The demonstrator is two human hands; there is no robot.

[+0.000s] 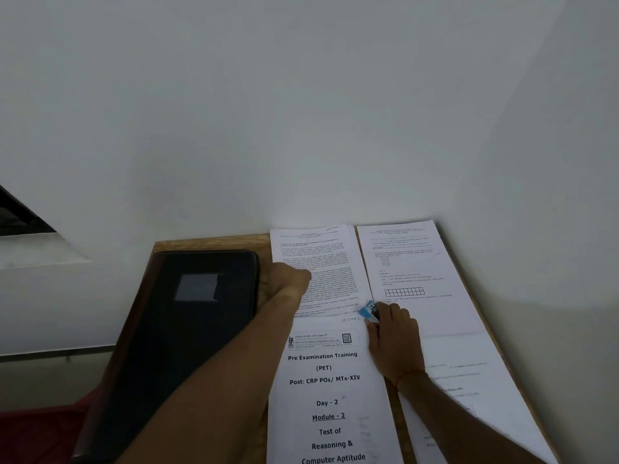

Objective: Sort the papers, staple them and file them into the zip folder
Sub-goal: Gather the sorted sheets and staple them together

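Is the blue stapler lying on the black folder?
No, the right hand grips the stapler over the papers, apart from the folder at the left.

This looks like a study corner in a plain room. My small wooden table (214, 243) sits tight against a bare white wall (301, 112), with a window sill (37, 257) off to its left. Printed exam-training papers (331, 380) cover its right side, beside a dark zip folder (187, 329) and a blue stapler (368, 311).

Right hand (395, 336) grips stapler (367, 310) (blue) on papers (330, 396); left hand (288, 279) fisted alongside.
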